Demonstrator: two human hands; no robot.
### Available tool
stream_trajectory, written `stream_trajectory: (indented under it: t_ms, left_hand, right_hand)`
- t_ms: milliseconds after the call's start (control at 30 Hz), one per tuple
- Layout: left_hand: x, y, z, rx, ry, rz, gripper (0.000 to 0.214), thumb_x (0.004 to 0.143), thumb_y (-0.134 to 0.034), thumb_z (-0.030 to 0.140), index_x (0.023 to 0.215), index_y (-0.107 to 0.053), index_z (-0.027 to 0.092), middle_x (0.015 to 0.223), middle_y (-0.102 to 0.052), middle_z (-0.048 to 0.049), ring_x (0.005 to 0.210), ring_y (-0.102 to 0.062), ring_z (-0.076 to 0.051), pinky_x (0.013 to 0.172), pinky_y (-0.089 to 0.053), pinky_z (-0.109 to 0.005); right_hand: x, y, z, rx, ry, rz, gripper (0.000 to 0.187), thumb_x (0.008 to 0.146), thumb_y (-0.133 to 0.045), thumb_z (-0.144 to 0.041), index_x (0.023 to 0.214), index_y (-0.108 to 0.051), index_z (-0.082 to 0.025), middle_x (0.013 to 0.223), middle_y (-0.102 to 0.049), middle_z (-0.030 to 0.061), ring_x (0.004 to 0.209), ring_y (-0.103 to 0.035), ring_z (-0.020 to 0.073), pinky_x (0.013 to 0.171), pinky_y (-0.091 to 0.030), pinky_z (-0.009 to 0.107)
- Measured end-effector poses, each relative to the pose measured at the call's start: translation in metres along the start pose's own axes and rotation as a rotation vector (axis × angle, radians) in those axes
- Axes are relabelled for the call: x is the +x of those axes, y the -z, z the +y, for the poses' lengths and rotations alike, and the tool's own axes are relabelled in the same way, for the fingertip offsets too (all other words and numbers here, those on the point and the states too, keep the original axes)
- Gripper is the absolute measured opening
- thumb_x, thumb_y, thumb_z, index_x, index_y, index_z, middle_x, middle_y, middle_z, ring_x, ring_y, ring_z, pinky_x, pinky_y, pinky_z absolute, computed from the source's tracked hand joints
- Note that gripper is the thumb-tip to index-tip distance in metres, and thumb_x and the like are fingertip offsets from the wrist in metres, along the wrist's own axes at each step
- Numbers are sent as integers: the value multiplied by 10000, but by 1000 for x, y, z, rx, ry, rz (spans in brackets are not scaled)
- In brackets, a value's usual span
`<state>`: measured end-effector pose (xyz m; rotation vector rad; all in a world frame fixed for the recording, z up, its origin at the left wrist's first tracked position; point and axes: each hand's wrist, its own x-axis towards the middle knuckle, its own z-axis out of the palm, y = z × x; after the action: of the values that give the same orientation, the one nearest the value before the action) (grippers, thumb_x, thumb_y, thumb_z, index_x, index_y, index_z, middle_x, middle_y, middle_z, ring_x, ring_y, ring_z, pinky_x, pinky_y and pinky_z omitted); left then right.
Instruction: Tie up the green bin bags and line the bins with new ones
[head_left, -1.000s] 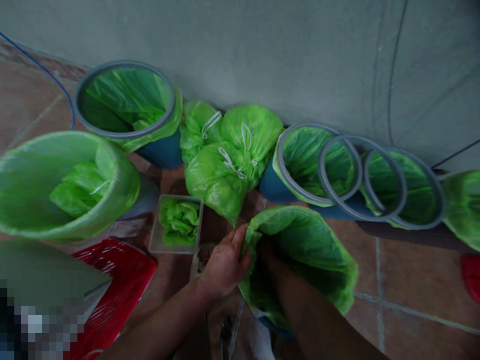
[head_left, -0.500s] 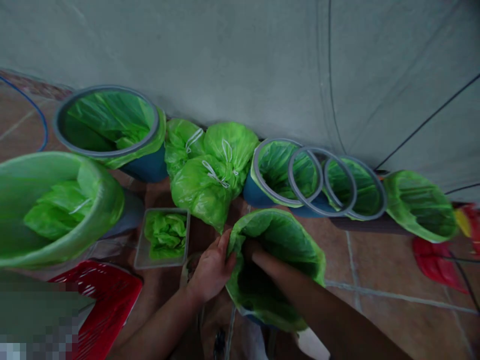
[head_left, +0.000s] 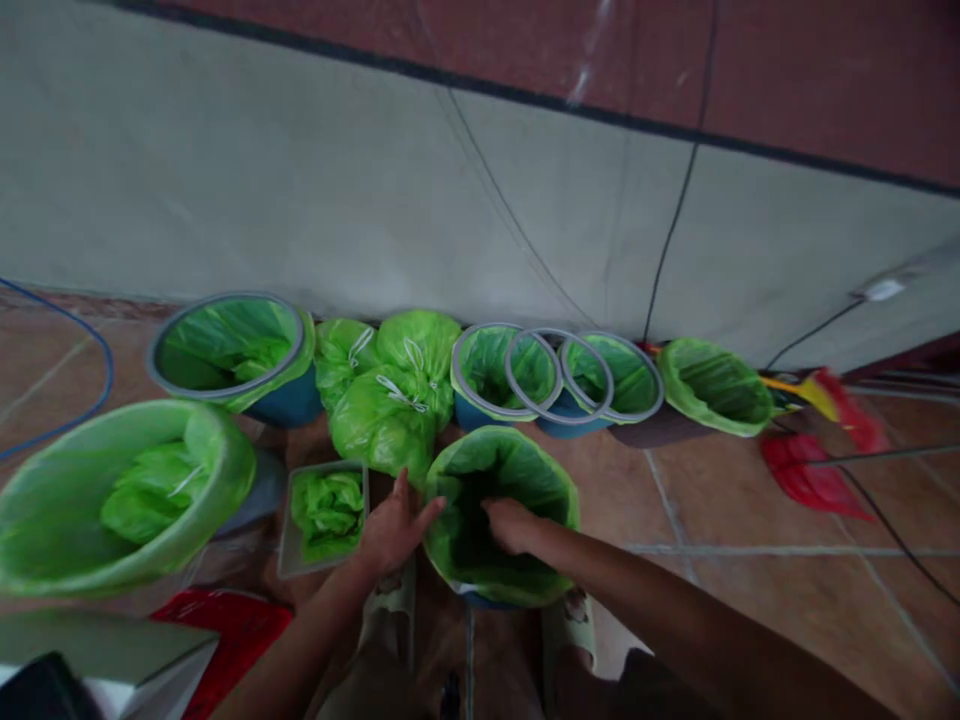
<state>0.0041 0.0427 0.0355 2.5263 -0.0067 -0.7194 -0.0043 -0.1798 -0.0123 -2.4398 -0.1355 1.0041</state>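
Observation:
A blue bin lined with a green bag (head_left: 559,465) stands on the floor between my feet, the bag folded over its rim. My left hand (head_left: 394,525) is open beside the bin's left rim, fingers spread and thumb at the bag's edge, holding nothing. My right hand (head_left: 511,525) hangs inside the bin's mouth, above the dark interior. Its fingers are loosely bent, their tips partly hidden, and nothing shows in them. A clear plastic box (head_left: 285,545) with crumpled green bags (head_left: 326,510) sits left of my left hand. Tied green bags (head_left: 382,425) lie just beyond it.
Lined bins stand along the wall: a large one (head_left: 281,400), two with grey rings (head_left: 495,412), and another (head_left: 679,395) at right. A wide lined bin (head_left: 45,580) holds a green bag at left. A red basket (head_left: 247,640), red dustpan (head_left: 806,475) and cables surround the area.
My left hand has let go of the bag's rim and spread its fingers. My right hand has risen from deep in the bin and now shows. The view has tilted up and pulled back.

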Motion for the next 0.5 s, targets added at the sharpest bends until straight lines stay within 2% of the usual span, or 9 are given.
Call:
stream_trajectory:
  t_ms: [67, 133, 200, 300, 400, 500]
  left_hand:
    - [-6, 20, 4, 95, -24, 18, 798, 892, -465, 494, 1483, -183, 37, 1294, -583, -226, 1186, -580, -298, 943, -441, -360]
    - [-15, 42, 13, 187, -74, 40, 711, 888, -493, 395, 1466, -257, 55, 1350, -541, -218, 1219, -555, -288, 978, -423, -359]
    - [-28, 63, 27, 259, -132, 57, 635, 888, -491, 353, 1435, -341, 68, 1354, -542, -207, 1226, -550, -278, 1006, -410, -359]
    - [-52, 85, 56, 335, -216, 67, 549, 892, -476, 353, 1376, -446, 95, 1332, -571, -176, 1222, -554, -257, 1038, -393, -348]
    - [-76, 85, 90, 380, -328, 29, 495, 899, -458, 368, 1341, -493, 148, 1340, -578, -128, 1240, -540, -239, 1054, -388, -346]
    - [-91, 58, 122, 420, -434, -43, 482, 902, -454, 368, 1327, -506, 147, 1351, -568, -123, 1251, -527, -238, 1065, -384, -356]
  right_hand:
    - [-14, 16, 9, -49, -116, 85, 579, 666, -642, -27, 1241, -577, -57, 1071, -687, 193, 1016, -644, 339, 855, -506, 411]
    - [-32, 31, 14, -33, -171, 195, 605, 738, -601, -72, 1331, -489, -25, 1189, -635, 232, 1088, -613, 334, 911, -481, 403]
    - [-49, 42, 15, -1, -147, 268, 572, 812, -555, -145, 1363, -458, -26, 1285, -579, 236, 1161, -576, 305, 976, -444, 377]
    - [-72, 54, 13, 41, -78, 355, 495, 850, -524, -213, 1332, -515, -102, 1308, -584, 163, 1190, -561, 238, 1007, -418, 315]
    - [-96, 65, 22, 70, -82, 466, 395, 856, -493, -220, 1230, -601, -159, 1199, -657, 104, 1099, -607, 201, 935, -451, 287]
    - [-122, 73, 39, 67, -136, 507, 303, 877, -450, -267, 1043, -682, -164, 1013, -712, 84, 915, -651, 187, 773, -488, 269]
